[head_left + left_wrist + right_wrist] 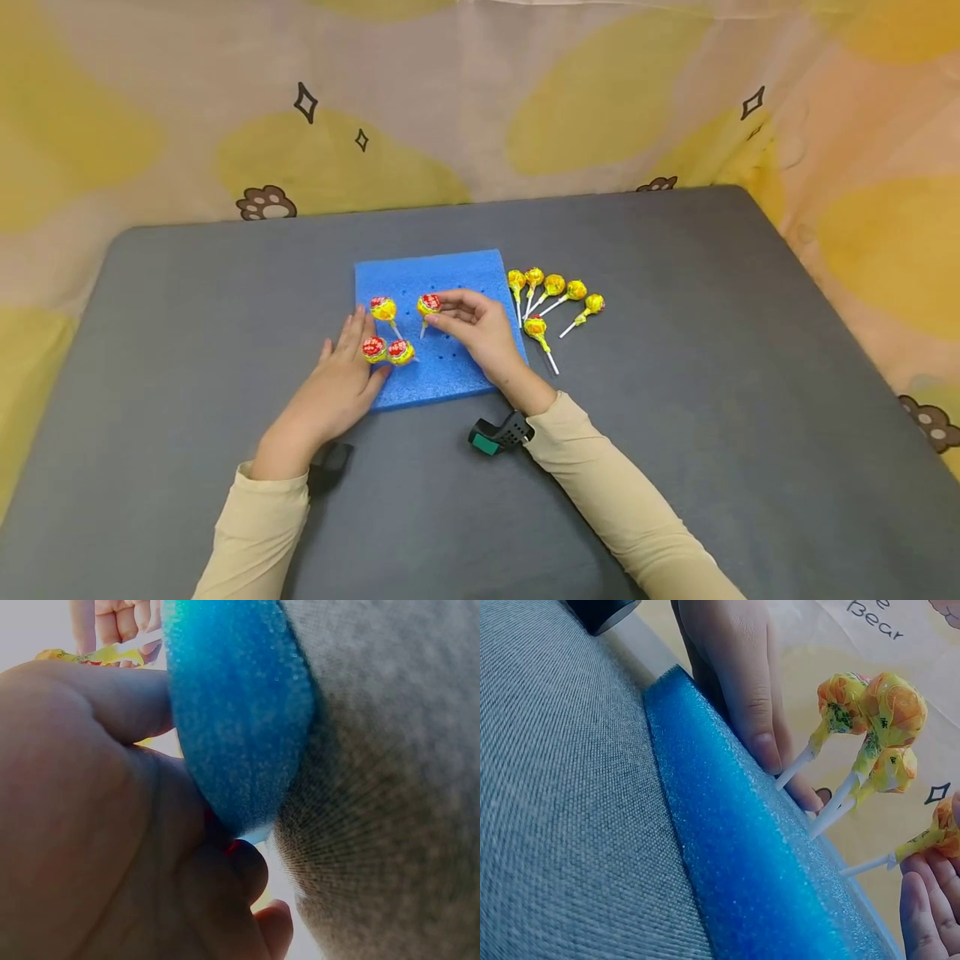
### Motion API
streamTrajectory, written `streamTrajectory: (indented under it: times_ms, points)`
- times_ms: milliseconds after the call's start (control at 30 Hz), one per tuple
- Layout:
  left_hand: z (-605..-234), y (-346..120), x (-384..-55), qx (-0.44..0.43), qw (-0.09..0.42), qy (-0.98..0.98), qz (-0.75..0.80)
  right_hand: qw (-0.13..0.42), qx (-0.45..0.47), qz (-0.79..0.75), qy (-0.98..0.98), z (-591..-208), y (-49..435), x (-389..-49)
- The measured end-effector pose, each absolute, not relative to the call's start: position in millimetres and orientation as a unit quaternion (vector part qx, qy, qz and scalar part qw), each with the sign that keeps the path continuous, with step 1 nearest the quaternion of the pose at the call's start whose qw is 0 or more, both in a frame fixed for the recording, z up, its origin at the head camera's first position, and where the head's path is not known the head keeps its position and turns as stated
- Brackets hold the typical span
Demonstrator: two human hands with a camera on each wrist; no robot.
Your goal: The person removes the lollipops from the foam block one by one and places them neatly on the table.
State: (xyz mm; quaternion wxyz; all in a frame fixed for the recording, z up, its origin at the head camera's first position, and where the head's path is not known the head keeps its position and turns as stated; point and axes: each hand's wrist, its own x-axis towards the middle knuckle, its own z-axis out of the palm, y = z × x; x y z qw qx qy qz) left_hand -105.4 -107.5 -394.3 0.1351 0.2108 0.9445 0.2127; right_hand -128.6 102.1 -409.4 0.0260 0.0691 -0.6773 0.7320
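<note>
A blue foam board (pixel 442 271) with rows of small holes lies on the table. My right hand (pixel 480 333) pinches a lollipop (pixel 429 305) above its middle, and in the right wrist view that lollipop's stick meets the foam. Three more lollipops in yellow and red wrappers, one of them farther back (pixel 383 309), stand with their sticks in the left part of the board. My left hand (pixel 337 392) rests along the board's left edge with straight fingers, close beside those three. The left wrist view shows mostly the board's side and this hand.
Several loose lollipops (pixel 553 285) lie fanned out on the grey table (pixel 712 375) to the right of the board. One lollipop (pixel 536 327) lies nearer, close to the board's right edge. A patterned cloth (pixel 480 100) hangs behind the table.
</note>
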Motion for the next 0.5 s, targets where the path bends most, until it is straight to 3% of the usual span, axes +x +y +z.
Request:
streamTrajectory:
  times_ms: [500]
  points:
    - [-393.1,-105.1,-106.1,0.203,0.142,0.946,0.207,0.027,0.074,0.737,-0.672,-409.7,104.5,-130.5]
